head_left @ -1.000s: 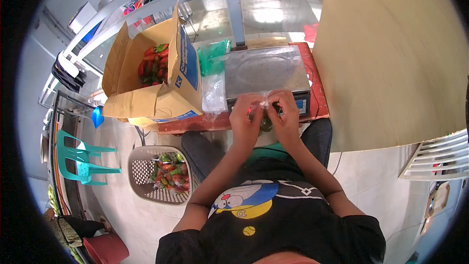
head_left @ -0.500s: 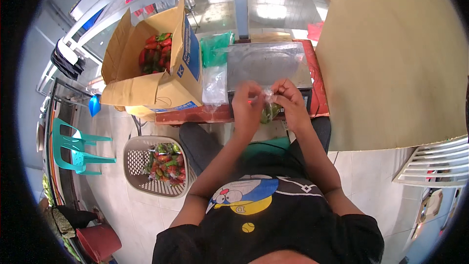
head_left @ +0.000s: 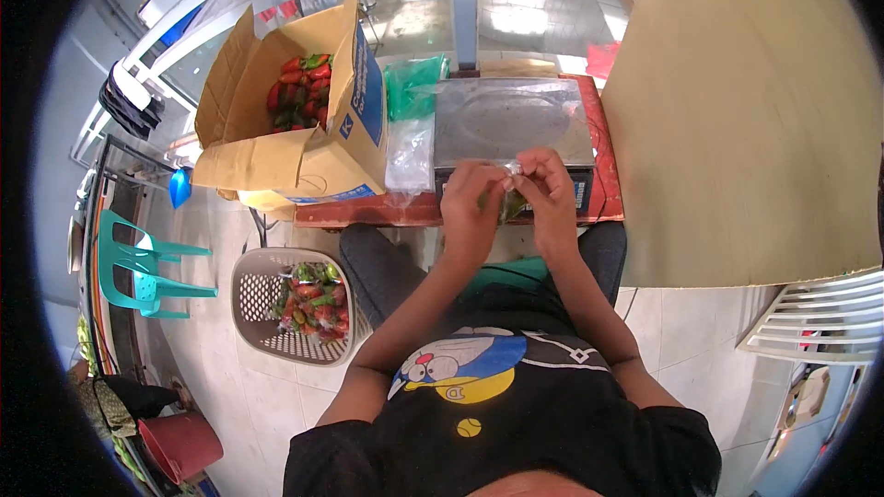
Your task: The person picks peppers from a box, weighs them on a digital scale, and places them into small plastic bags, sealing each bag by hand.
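Observation:
Both hands meet at the gathered neck of a small clear plastic bag [head_left: 512, 206] with something green inside, likely peppers. My left hand [head_left: 471, 198] pinches the neck from the left, its fingers curled. Opposite it, my right hand [head_left: 547, 186] grips the twisted top between thumb and fingers. The bag hangs below the fingers, partly covered by them, in front of a scale [head_left: 511, 124] with a flat metal plate. Beside the scale lie flat clear plastic bags [head_left: 410, 152] and a green plastic bag [head_left: 414, 87].
A cardboard box [head_left: 249, 166] of red and green peppers [head_left: 302, 92] stands at the left on a red bench [head_left: 368, 213]. A beige basket [head_left: 267, 339] on the floor holds bagged peppers [head_left: 315, 304]. A tall tan board [head_left: 737, 129] rises at the right. A green chair [head_left: 138, 262] stands far left.
My hands have come closer together at the bag's neck, with the left fingers now against the right. The whole view has shifted slightly.

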Demonstrator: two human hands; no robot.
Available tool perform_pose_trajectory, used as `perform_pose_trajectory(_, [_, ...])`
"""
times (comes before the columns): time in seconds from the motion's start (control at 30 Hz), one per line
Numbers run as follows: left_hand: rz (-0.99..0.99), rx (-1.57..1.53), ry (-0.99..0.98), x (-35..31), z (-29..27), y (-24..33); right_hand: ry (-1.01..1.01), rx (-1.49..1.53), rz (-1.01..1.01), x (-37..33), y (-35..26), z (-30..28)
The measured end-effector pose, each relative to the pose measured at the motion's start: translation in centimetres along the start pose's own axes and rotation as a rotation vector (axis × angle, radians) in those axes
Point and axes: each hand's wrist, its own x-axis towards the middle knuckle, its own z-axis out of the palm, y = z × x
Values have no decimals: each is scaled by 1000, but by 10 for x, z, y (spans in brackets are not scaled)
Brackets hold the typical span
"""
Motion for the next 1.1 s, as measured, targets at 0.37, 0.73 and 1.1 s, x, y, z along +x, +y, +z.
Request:
perform_pose_trajectory(0.37, [-53, -9, 59, -11, -30, -15, -191, -674, -439, -9, 11, 23])
perform_pose_trajectory(0.73, [-525, 5, 446, -127, -255, -88, -482, -337, -131, -12, 4, 9])
perform_pose_trajectory(1.1, [-304, 439, 5, -80, -163, -152, -328, -452, -29, -24, 23, -32])
